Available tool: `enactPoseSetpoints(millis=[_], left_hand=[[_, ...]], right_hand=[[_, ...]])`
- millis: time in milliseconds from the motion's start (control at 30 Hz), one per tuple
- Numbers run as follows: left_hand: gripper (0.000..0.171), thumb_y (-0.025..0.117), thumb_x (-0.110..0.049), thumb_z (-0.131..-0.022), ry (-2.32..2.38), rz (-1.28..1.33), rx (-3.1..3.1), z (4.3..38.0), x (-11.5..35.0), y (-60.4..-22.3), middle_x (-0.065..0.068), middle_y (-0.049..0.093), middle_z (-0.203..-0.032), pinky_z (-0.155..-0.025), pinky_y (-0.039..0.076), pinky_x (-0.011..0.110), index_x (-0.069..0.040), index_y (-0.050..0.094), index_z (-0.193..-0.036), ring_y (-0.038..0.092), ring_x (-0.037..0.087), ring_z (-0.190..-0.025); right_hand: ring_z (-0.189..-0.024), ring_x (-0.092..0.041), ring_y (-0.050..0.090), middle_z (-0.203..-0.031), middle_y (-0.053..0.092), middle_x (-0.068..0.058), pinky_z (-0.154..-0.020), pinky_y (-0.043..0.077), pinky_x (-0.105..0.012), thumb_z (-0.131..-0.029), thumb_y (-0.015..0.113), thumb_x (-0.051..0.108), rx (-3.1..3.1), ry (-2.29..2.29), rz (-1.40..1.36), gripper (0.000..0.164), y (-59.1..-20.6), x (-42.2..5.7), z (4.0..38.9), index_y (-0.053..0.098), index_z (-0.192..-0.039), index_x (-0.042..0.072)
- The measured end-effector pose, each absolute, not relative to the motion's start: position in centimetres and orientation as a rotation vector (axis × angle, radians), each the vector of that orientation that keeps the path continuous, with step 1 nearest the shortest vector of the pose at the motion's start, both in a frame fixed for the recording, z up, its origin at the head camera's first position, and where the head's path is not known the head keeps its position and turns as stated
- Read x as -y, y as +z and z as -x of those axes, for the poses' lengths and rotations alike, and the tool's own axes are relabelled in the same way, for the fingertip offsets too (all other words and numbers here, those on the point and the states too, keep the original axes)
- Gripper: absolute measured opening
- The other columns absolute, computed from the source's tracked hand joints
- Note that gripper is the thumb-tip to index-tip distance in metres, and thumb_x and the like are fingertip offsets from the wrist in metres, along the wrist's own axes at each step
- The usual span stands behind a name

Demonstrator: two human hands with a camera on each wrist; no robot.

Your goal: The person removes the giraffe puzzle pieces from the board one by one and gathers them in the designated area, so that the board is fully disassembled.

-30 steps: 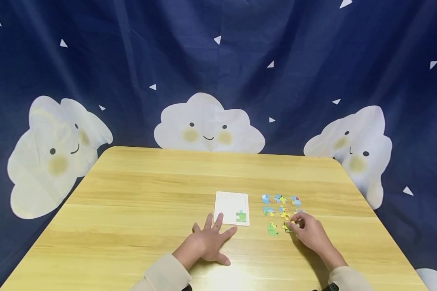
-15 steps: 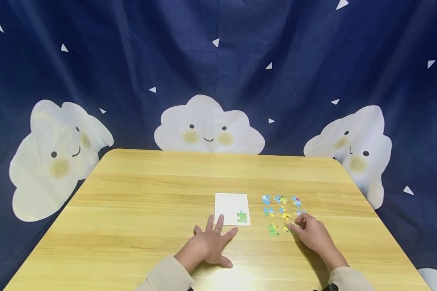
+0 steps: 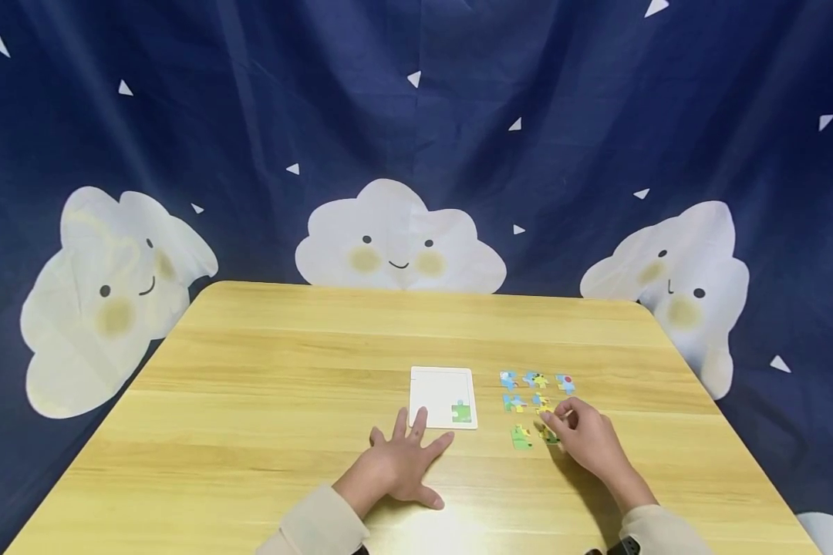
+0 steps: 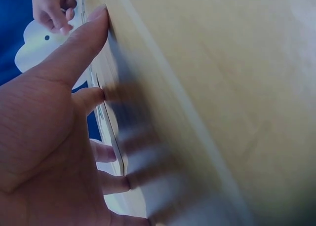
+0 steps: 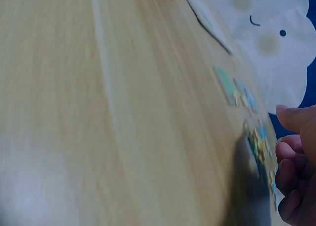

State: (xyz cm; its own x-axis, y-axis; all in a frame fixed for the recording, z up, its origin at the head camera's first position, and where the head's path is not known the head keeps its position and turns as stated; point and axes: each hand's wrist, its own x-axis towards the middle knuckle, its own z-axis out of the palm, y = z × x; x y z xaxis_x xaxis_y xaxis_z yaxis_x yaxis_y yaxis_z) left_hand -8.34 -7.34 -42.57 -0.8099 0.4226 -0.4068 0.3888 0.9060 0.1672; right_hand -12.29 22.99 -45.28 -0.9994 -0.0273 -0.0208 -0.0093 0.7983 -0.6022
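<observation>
In the head view my left hand [image 3: 399, 466] lies with fingers spread, its fingertips at the near edge of a white puzzle tray [image 3: 432, 385]. One green puzzle piece [image 3: 461, 412] lies in the tray's near right corner. My right hand [image 3: 590, 443] hovers over the right side of a group of loose puzzle pieces, fingers loosely curled. Its thumb and index tips are close to a yellow piece [image 3: 544, 404] and a green-and-yellow piece [image 3: 548, 435]. The right wrist view shows a gap between thumb and fingers, with nothing held there. The hand hides part of the group's right side.
Left of that hand lies a green piece [image 3: 521, 438]. Blue pieces [image 3: 508, 378] lie along the far row, one with a red spot [image 3: 565, 383]. The wooden table [image 3: 284, 370] ends at a dark blue curtain [image 3: 562, 92] with clouds.
My right hand has shifted slightly left and away from me, uncovering more of the green-and-yellow piece and covering the one at the right. My left hand stays by the tray.
</observation>
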Motion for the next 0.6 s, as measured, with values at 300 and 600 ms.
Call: enactPoseSetpoints(millis=[300, 600], left_hand=[[0.093, 0.064, -0.070, -0.068, 0.108, -0.588, -2.630, 8.3, 7.4, -42.7, 0.013, 0.012, -0.158, -0.097, 0.027, 0.071, -0.041, 0.024, -0.148, 0.009, 0.041, -0.143], [0.093, 0.063, -0.070, -0.069, 0.095, -0.588, -2.622, 8.2, 7.4, -42.7, 0.013, 0.011, -0.158, -0.097, 0.027, 0.071, -0.042, 0.023, -0.148, 0.008, 0.041, -0.143]], right_hand=[[-0.071, -0.012, 0.056, -0.081, 0.059, -0.003, -0.057, 0.044, -0.024, -0.090, 0.064, 0.026, -2.962, -1.116, 0.143, 0.025, -44.5, -20.9, 12.9, 0.061, -0.101, 0.004], [-0.075, -0.012, 0.059, -0.089, 0.059, -0.004, -0.059, 0.047, -0.024, -0.091, 0.064, 0.025, -2.884, -1.157, 0.269, 0.031, -44.4, -18.3, 13.9, 0.061, -0.110, 0.001]])
